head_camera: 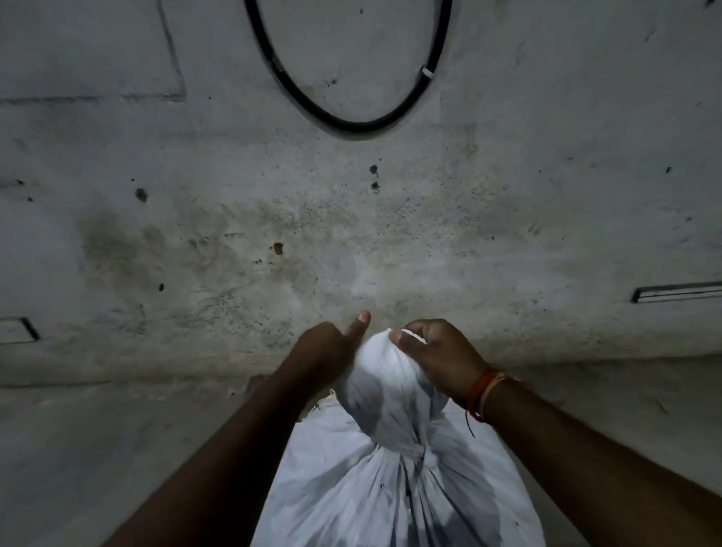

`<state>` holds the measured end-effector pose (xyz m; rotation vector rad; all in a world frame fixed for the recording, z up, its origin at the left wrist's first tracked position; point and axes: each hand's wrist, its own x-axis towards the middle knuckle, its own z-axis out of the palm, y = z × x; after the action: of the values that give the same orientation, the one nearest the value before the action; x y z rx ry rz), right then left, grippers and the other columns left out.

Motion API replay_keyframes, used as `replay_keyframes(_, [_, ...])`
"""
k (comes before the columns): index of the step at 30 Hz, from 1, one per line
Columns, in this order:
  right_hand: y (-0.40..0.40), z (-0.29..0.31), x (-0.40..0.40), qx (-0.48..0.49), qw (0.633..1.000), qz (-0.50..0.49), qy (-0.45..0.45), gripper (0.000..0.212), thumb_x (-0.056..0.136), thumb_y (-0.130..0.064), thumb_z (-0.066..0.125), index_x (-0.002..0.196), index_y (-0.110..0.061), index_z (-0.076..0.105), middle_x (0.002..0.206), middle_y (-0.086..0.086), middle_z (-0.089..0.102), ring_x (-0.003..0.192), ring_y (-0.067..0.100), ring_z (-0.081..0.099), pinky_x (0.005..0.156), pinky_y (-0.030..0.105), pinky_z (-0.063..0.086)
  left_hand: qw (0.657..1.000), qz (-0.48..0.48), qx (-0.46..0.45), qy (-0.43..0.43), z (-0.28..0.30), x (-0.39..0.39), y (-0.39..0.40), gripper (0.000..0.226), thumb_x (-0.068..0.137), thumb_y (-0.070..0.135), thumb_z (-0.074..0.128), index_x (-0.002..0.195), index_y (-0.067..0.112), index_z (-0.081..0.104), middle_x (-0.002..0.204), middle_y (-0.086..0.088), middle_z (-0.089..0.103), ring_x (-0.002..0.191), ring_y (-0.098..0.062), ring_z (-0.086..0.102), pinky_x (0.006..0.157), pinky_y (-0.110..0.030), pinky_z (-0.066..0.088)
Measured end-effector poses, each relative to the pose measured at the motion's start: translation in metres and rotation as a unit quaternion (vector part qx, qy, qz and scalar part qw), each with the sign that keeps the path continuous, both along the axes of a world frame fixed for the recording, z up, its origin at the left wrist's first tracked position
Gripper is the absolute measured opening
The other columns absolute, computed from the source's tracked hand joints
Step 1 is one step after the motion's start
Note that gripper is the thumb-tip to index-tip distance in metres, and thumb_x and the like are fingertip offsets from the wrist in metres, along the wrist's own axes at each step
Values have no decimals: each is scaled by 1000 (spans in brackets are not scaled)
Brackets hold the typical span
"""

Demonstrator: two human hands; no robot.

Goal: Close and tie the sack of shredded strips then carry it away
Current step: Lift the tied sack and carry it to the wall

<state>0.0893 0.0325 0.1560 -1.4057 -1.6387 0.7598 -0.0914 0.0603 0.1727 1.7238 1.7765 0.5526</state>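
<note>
A full white sack [390, 504] stands upright at the bottom centre, its cloth gathered into a tight neck. Above the neck the bunched top [382, 377] rises as a rounded tuft. My left hand [328, 347] grips the left side of that tuft, thumb sticking up. My right hand [436, 355] pinches the tip of the tuft from the right, fingers closed on the cloth. An orange thread band circles the right wrist. The sack's contents are hidden inside.
A stained grey concrete wall [348, 231] fills the view just beyond the sack. A black cable loop [358, 123] hangs on it at top centre. Concrete floor [108, 458] lies left and right of the sack.
</note>
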Motion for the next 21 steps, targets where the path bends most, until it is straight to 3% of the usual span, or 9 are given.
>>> replay_keyframes(1, [4, -2, 4, 3, 1000, -30, 2, 40, 95, -33, 61, 69, -2, 64, 60, 3, 57, 57, 13, 52, 60, 31, 41, 994, 25, 96, 49, -5, -2, 0, 86, 84, 83, 25, 99, 8, 62, 90, -14, 71, 81, -29, 68, 74, -39, 57])
replay_keyframes(3, [10, -6, 16, -6, 996, -90, 22, 42, 95, -29, 62, 60, -6, 58, 58, 6, 51, 55, 15, 47, 59, 31, 38, 950, 56, 296, 79, -11, -3, -15, 60, 92, 69, 39, 111, 14, 54, 103, -12, 67, 94, -28, 64, 79, -39, 54])
replay_keyframes(5, [12, -6, 24, -19, 990, -126, 60, 39, 94, -25, 62, 61, -7, 60, 59, 6, 53, 56, 15, 49, 60, 29, 40, 913, 11, 402, 60, -10, 7, -47, 53, 90, 59, 56, 126, 21, 49, 128, -9, 50, 113, -22, 50, 85, -33, 48])
replay_keyframes(8, [11, -4, 22, -22, 987, -135, 81, 20, 93, -19, 63, 81, -6, 69, 73, 4, 65, 65, 12, 57, 60, 22, 45, 932, -97, 345, 56, -32, 28, -77, 77, 82, 65, 63, 145, 28, 39, 151, -6, 28, 135, -22, 32, 102, -37, 44])
replay_keyframes(10, [10, -3, 18, -20, 988, -136, 68, 11, 94, -17, 62, 91, -9, 69, 80, 0, 66, 70, 7, 58, 58, 14, 42, 938, -111, 324, 48, -53, 37, -72, 84, 80, 67, 61, 148, 24, 37, 151, -8, 31, 136, -24, 34, 107, -37, 39])
replay_keyframes(15, [12, 0, 25, 2, 992, -121, 32, 11, 95, -17, 58, 99, -9, 65, 87, -1, 63, 74, 3, 55, 57, 6, 40, 962, -132, 233, -60, -60, 41, -41, 53, 87, 59, 53, 126, 23, 58, 115, 3, 68, 105, -17, 63, 83, -24, 41])
replay_keyframes(18, [15, 4, 30, -1, 994, -104, 28, 17, 96, -22, 58, 100, -7, 65, 85, 3, 64, 73, 12, 58, 64, 18, 45, 972, -136, 166, -92, -56, 38, -29, 43, 90, 58, 54, 112, 21, 60, 99, 4, 66, 95, -19, 63, 76, -27, 42])
replay_keyframes(21, [17, 2, 35, -15, 996, -90, -20, 26, 97, -32, 58, 103, -7, 63, 97, 7, 66, 85, 18, 60, 73, 27, 42, 976, -113, 142, -117, -57, 37, -15, 37, 94, 51, 57, 97, 15, 62, 95, -5, 67, 91, -24, 61, 80, -36, 48])
